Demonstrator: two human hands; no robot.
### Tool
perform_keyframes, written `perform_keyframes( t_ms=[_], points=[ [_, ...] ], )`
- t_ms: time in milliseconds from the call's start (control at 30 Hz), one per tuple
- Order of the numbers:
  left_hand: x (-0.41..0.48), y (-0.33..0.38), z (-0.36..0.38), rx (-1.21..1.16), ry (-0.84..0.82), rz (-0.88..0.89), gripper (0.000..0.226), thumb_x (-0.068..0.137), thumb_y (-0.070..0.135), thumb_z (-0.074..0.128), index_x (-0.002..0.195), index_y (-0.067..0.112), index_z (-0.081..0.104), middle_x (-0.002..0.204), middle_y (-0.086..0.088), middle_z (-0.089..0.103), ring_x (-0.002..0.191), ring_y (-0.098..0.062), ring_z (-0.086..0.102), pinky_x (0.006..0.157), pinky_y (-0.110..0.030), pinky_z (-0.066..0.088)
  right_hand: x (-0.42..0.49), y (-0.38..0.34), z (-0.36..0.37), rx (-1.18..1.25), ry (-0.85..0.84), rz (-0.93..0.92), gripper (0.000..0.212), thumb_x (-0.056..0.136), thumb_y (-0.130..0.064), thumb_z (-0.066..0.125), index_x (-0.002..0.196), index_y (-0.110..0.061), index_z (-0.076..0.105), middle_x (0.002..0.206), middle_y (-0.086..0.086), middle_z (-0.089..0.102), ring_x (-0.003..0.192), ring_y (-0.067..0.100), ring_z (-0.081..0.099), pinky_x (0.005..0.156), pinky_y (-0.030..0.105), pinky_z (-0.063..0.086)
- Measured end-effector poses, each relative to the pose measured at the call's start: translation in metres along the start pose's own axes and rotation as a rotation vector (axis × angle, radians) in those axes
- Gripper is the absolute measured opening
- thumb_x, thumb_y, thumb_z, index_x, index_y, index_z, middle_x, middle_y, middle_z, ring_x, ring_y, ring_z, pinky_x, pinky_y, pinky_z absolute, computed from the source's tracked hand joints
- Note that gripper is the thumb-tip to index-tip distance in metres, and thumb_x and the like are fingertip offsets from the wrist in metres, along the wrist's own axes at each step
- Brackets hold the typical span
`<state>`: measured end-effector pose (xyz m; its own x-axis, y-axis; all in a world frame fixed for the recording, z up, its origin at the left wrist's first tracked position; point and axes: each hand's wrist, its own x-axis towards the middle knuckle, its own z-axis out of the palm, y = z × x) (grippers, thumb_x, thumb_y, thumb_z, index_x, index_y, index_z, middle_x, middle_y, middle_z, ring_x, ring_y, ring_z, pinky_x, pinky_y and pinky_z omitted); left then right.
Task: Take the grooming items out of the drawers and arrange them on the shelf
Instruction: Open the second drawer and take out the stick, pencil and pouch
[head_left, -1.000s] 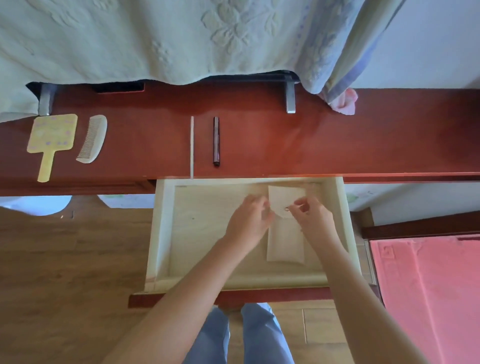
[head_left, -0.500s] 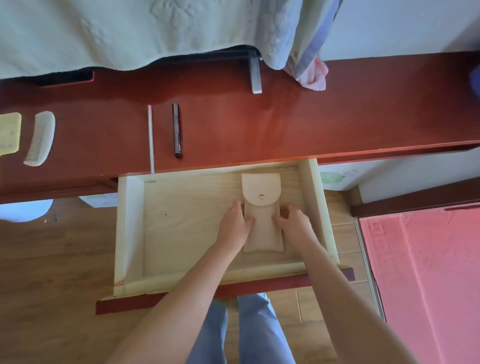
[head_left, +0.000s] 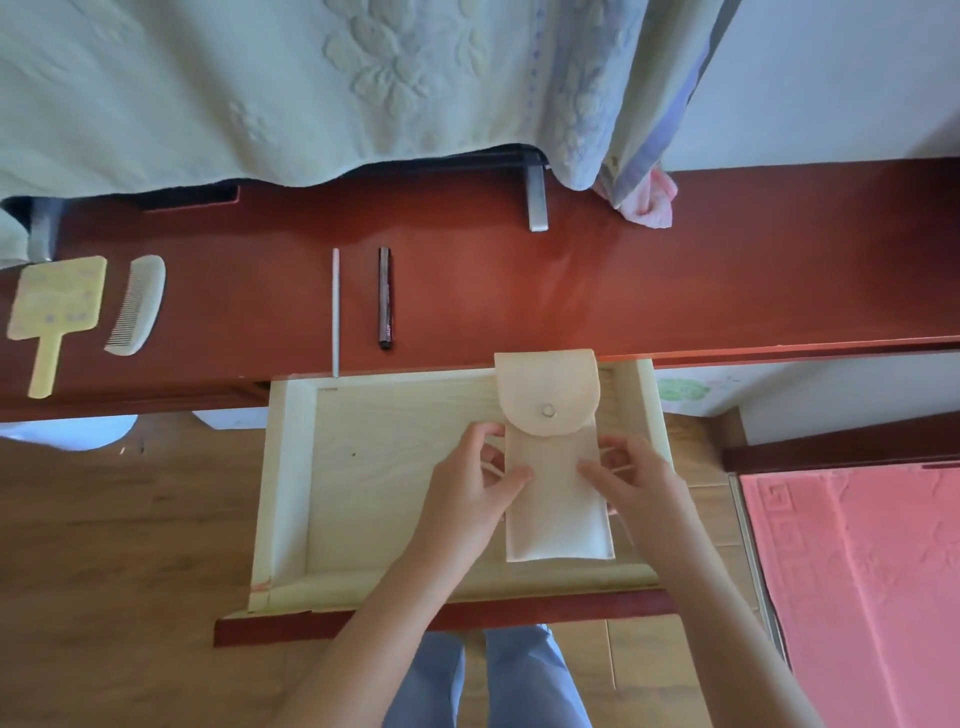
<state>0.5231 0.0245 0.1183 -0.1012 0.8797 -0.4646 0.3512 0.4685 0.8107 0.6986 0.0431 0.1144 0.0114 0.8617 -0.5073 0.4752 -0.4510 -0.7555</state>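
A cream pouch with a snapped flap is held above the open pale wooden drawer, its flap end reaching over the shelf edge. My left hand grips its left side and my right hand grips its right side, thumbs on top. On the red-brown shelf lie a yellow hand mirror, a pale comb, a thin white stick and a dark pen-shaped item.
A pale green bedcover hangs over the shelf's back edge, with a pink cloth beside it. A metal bracket stands on the shelf. A pink mat lies on the floor to the right.
Both hands moved from the pouch's snap to its sides, then lifted it up toward the shelf. The flap is now closed.
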Motion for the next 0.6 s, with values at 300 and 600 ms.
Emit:
perform_keyframes(
  t_ms=[300, 600],
  points=[
    [0.091, 0.049, -0.039, 0.117, 0.21, 0.197, 0.034, 0.086, 0.016, 0.063, 0.119, 0.017, 0.058, 0.094, -0.001, 0.063, 0.088, -0.019, 0.062, 0.074, -0.043, 0.056, 0.084, -0.088, 0.002, -0.07, 0.087, -0.224, 0.017, 0.087, -0.023, 0.059, 0.104, -0.02, 0.061, 0.084, -0.011, 0.059, 0.086, 0.018, 0.06, 0.081, 0.046, 0.053],
    [0.159, 0.048, -0.044, 0.343, 0.285, 0.177, 0.039, 0.089, 0.023, 0.057, 0.125, 0.008, 0.055, 0.11, -0.011, 0.063, 0.1, -0.026, 0.059, 0.077, -0.037, 0.05, 0.155, -0.11, 0.022, -0.316, 0.118, -0.261, 0.027, 0.09, -0.021, 0.055, 0.111, -0.004, 0.058, 0.109, 0.011, 0.063, 0.101, 0.026, 0.057, 0.079, 0.035, 0.046]
  ],
)
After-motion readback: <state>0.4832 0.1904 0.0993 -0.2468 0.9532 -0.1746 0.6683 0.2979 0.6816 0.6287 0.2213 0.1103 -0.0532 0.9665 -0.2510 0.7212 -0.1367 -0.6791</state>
